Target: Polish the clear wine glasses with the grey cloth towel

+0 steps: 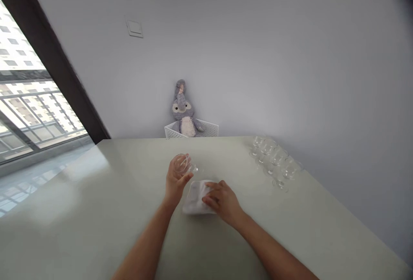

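Note:
My left hand (177, 182) is shut around a clear drinking glass (184, 164), which it holds tilted on its side just above the table. My right hand (222, 202) presses on and grips a folded white cloth (195, 198) lying on the pale tabletop (97, 185). The cloth touches the glass-holding hand's side. Off to the right, several clear stemmed glasses (274, 159) stand grouped together on the table, away from both hands.
A white wire basket (208, 130) stands behind the far table edge, holding a grey plush toy (182, 110). A wall rises behind it with a light switch (134, 28). A glass door with a railing (32, 112) lies to the left.

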`<state>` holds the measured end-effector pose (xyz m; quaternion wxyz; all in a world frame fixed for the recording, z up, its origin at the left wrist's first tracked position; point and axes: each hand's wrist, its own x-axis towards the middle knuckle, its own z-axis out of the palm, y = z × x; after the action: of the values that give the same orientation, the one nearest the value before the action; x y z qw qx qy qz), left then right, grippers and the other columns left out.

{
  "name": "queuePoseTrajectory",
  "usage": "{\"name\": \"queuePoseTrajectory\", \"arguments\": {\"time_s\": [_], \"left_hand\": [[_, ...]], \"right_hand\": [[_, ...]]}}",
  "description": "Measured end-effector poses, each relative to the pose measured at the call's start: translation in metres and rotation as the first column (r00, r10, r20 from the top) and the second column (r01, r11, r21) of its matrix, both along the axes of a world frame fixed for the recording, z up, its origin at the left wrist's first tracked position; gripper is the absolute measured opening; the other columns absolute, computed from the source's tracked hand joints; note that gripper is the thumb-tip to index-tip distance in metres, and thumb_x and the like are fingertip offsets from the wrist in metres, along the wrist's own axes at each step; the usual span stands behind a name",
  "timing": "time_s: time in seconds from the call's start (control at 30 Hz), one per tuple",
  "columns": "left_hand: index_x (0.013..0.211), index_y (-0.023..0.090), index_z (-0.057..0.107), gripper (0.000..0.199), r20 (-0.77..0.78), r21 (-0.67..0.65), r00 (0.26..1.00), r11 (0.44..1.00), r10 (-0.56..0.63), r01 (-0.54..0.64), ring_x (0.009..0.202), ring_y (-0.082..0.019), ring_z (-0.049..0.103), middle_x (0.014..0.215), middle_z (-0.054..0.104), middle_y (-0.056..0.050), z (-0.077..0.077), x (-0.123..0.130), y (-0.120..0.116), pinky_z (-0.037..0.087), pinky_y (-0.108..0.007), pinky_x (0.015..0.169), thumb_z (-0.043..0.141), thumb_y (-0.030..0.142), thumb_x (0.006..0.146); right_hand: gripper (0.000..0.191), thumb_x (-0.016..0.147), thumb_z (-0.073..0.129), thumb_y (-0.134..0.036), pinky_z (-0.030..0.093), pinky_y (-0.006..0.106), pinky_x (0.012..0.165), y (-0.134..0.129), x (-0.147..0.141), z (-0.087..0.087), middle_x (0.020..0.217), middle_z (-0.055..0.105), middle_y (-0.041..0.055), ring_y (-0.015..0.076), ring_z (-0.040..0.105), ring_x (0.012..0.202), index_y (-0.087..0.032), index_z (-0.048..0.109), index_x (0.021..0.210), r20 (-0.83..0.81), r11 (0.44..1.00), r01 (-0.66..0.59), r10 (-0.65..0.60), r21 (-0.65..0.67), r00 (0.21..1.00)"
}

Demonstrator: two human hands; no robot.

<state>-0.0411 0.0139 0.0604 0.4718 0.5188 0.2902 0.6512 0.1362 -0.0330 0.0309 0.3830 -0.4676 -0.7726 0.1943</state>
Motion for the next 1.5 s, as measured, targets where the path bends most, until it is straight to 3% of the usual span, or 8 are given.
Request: {"name": "queuePoseTrajectory", "arguments": {"time_s": [0.1,0.23,0.53,0.77,1.03,1.23,1.37,1.5], "left_hand": [[0.113,0.022,0.041,0.062,-0.087,0.058,0.996,0.998,-0.009,0.014,0.116,-0.026,0.043,0.124,0.046,-0.012,-0.006,0.011,-0.007,0.034,-0.042,0.098,0.071,0.038,0.061],[0.117,0.021,0.043,0.067,-0.305,0.144,0.939,0.967,-0.157,0.208,0.112,-0.026,0.046,0.122,0.048,-0.013,-0.017,0.035,-0.025,0.035,-0.042,0.096,0.069,0.046,0.06],[0.128,0.029,0.037,0.083,-0.832,0.122,0.549,0.938,-0.082,0.324,0.122,-0.03,0.034,0.132,0.04,-0.01,-0.021,0.024,-0.023,0.029,-0.045,0.099,0.068,0.052,0.055],[0.126,0.032,0.038,0.074,-0.895,0.113,0.441,0.922,-0.067,0.371,0.117,-0.027,0.041,0.129,0.045,-0.007,-0.02,0.028,-0.026,0.034,-0.042,0.095,0.066,0.051,0.06],[0.123,0.031,0.042,0.056,-0.948,0.045,0.314,0.953,-0.054,0.299,0.107,-0.025,0.048,0.12,0.05,-0.006,0.0,0.017,-0.029,0.041,-0.038,0.086,0.057,0.046,0.071],[0.117,0.032,0.045,0.051,-0.977,0.109,0.201,0.971,0.066,0.211,0.102,-0.024,0.049,0.116,0.05,-0.004,-0.026,-0.005,-0.064,0.041,-0.039,0.084,0.062,0.032,0.069],[0.118,0.027,0.045,0.049,-0.957,0.236,0.192,0.97,0.22,0.066,0.102,-0.023,0.048,0.113,0.051,-0.006,-0.051,-0.011,-0.067,0.039,-0.04,0.085,0.053,0.014,0.071],[0.096,0.021,0.058,0.033,-0.936,0.234,0.287,0.97,0.205,0.072,0.087,-0.017,0.053,0.092,0.059,-0.004,-0.047,-0.005,-0.06,0.042,-0.031,0.077,0.044,0.005,0.072]], "right_hand": [[0.026,0.082,0.047,-0.038,0.039,0.033,0.07,0.003,0.003,0.001,0.087,0.061,0.0081,0.0189,0.05,0.077,-0.021,0.066,0.079,0.042,0.961,0.207,-0.218,0.181,0.975],[0.026,0.081,0.046,-0.038,0.037,0.028,0.059,0.008,0.002,-0.004,0.07,0.059,0.0054,0.0175,0.052,0.065,-0.019,0.062,0.09,0.14,0.957,0.248,-0.269,0.152,0.953],[0.032,0.08,0.042,-0.043,0.042,0.031,0.073,-0.018,0.096,0.006,0.089,0.067,0.0063,0.0223,0.06,0.082,-0.022,0.065,0.085,0.023,0.836,0.549,-0.549,0.005,0.835],[0.037,0.073,0.045,-0.05,0.043,0.03,0.067,-0.053,0.189,-0.032,0.073,0.068,0.0062,0.0236,0.062,0.073,-0.019,0.065,0.072,0.144,0.582,0.768,-0.764,-0.269,0.629],[0.035,0.072,0.042,-0.049,0.038,0.028,0.059,-0.043,0.213,-0.027,0.059,0.063,0.0051,0.0206,0.059,0.061,-0.019,0.058,0.065,0.277,0.538,0.778,-0.733,-0.325,0.622],[0.029,0.071,0.045,-0.049,0.037,0.028,0.051,-0.088,0.206,-0.037,0.067,0.062,0.004,0.0198,0.057,0.056,-0.021,0.05,0.08,0.324,0.484,0.839,-0.775,-0.247,0.542],[0.025,0.078,0.039,-0.045,0.039,0.027,0.053,-0.104,0.135,-0.04,0.064,0.059,0.0016,0.0166,0.054,0.055,-0.022,0.049,0.074,0.292,0.737,0.649,-0.588,-0.191,0.754],[0.04,0.076,0.049,-0.041,0.041,0.033,0.075,-0.079,0.042,-0.019,0.107,0.056,0.0092,0.0234,0.051,0.097,-0.02,0.048,0.11,0.347,0.955,0.29,-0.295,0.066,0.89]]}}
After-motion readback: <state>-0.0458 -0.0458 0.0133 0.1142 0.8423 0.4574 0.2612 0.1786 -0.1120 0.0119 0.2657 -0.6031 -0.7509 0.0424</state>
